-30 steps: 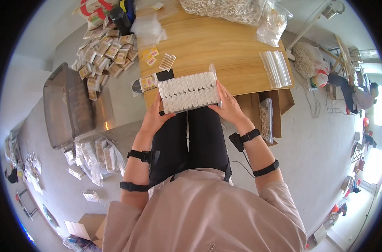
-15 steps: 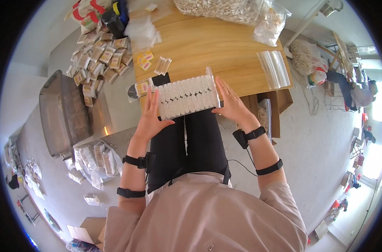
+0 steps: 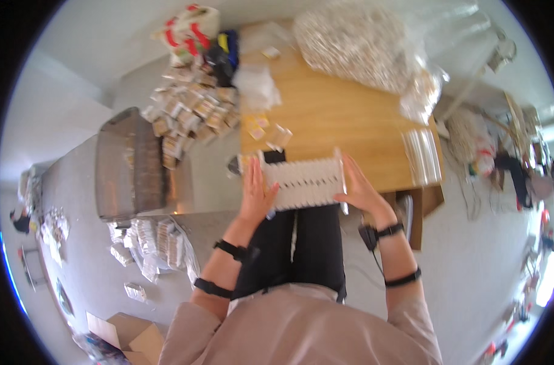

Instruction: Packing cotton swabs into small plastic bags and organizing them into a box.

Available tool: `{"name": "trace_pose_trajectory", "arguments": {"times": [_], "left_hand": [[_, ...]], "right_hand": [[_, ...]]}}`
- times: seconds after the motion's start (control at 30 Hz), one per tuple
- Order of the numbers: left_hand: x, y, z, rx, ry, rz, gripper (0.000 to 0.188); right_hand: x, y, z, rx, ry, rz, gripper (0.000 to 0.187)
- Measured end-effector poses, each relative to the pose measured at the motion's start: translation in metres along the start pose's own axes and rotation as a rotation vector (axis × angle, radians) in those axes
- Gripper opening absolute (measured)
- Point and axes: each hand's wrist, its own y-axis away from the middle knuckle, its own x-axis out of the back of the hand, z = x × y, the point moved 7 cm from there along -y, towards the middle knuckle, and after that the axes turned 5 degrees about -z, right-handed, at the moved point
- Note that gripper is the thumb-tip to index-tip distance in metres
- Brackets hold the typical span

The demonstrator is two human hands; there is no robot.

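Note:
A long clear pack of small white packets [image 3: 304, 182] lies crosswise at the near edge of the wooden table [image 3: 350, 115], over my lap. My left hand [image 3: 257, 193] presses flat against its left end. My right hand [image 3: 357, 187] holds its right end, fingers spread along the side. Both wrists carry black bands. The picture is blurred by motion.
A big clear bag of pale small pieces [image 3: 362, 45] fills the table's far side. A stack of clear sleeves [image 3: 424, 157] lies at the right edge. Loose sachets [image 3: 271, 134] lie ahead of the pack. A grey plastic crate [image 3: 128, 164] and packet piles [image 3: 188, 115] stand left on the floor.
The view has tipped and shifted toward the table. Both hands have stayed on the ends of the white pack, which now sits a little lower and more level at the table's edge.

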Motion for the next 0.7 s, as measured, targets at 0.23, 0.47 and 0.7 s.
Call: {"name": "trace_pose_trajectory", "arguments": {"times": [0.23,0.47,0.7], "left_hand": [[-0.054,0.034,-0.022,0.656,0.479,-0.241,0.052],[-0.041,0.042,-0.009,0.502,0.985,0.015,0.051],[0.076,0.027,0.051,0.258,1.410,0.110,0.067]], "right_hand": [[-0.062,0.035,0.049,-0.228,-0.447,0.109,0.063],[-0.074,0.047,-0.002,-0.155,-0.968,0.298,0.066],[-0.066,0.033,-0.075,-0.048,-1.496,0.346,0.061]]}}
